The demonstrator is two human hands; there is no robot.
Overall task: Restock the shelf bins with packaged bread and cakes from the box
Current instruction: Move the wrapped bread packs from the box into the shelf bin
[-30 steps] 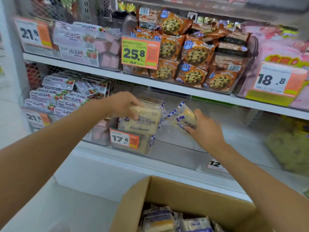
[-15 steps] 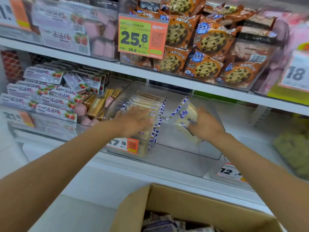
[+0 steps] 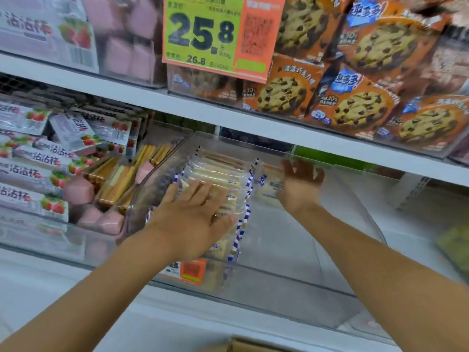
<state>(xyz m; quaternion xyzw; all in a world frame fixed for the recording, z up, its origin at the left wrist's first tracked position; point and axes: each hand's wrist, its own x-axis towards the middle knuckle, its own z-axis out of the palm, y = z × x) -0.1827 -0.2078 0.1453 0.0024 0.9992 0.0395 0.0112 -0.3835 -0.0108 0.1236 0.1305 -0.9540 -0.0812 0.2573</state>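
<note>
A clear plastic bin (image 3: 299,280) sits on the lower shelf. Its left side holds a row of pale sandwich-cake packs (image 3: 223,174) with blue-and-white striped edges. My left hand (image 3: 195,219) lies flat on the front of that row, fingers spread. Deeper in the bin, my right hand (image 3: 300,184) grips one more cake pack (image 3: 269,185) just right of the row. Only a sliver of the cardboard box (image 3: 253,346) shows at the bottom edge.
The upper shelf (image 3: 228,110) carries orange chocolate-chip cookie packs (image 3: 360,107) behind a green 25.8 price tag (image 3: 215,34). Strawberry-print packs (image 3: 33,174), biscuit sticks and pink cubes (image 3: 78,191) fill the bin to the left. The right half of the clear bin is bare.
The camera has moved closer to the shelf, and the box has dropped almost out of view. My left hand flattened onto the row; my right hand pushed its pack deeper into the bin.
</note>
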